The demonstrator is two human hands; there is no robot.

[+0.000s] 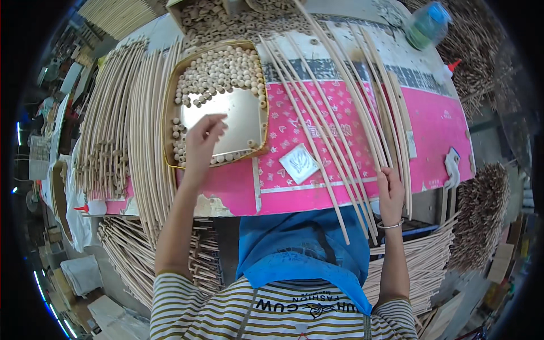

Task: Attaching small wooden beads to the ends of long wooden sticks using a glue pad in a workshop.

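Note:
My left hand (pixel 206 136) hovers over a gold-rimmed tray (pixel 170 122), fingers apart with nothing visible in them. Small round wooden beads (pixel 226 65) crowd the tray's far side, with more along its left and near edges; its shiny bottom shows in the middle. At the right of the table, my right hand (pixel 391 192) has its fingers closed around the near end of a long thin wooden stick (pixel 354 93), which slants away to the far edge. Several loose sticks (pixel 309 127) lie to its left, and others lie just to its right.
Bundles of sticks (pixel 147 124) lie left of the tray, some with beads on their near ends. A silvery square packet (pixel 299 163) rests on the pink table cover (pixel 436 130). Wooden rings (pixel 255 28) and a blue-topped bottle (pixel 428 25) stand at the back. Stick piles (pixel 481 215) flank the table.

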